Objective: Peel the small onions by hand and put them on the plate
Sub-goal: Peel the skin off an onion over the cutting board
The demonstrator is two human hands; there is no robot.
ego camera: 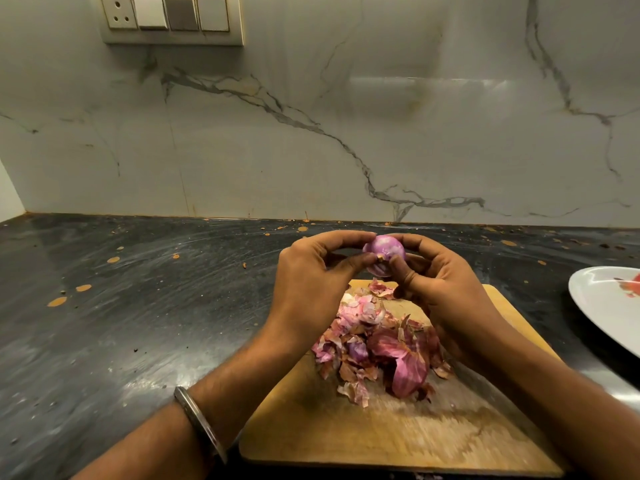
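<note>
A small purple onion (383,248) is held in the air above the far end of the wooden cutting board (381,431). My left hand (311,278) pinches its left side with thumb and fingertips. My right hand (436,285) grips its right side, the thumb on a loose flap of skin hanging under the onion. A heap of pink and brown onion peels (377,344) lies on the board below my hands. The white plate (606,303) sits at the right edge, partly cut off, showing a red-orange mark.
The dark stone counter (138,306) is speckled with small orange spots and crumbs. A marble backsplash rises behind it, with a switch panel (172,19) at the top left. A metal bangle (201,424) circles my left wrist.
</note>
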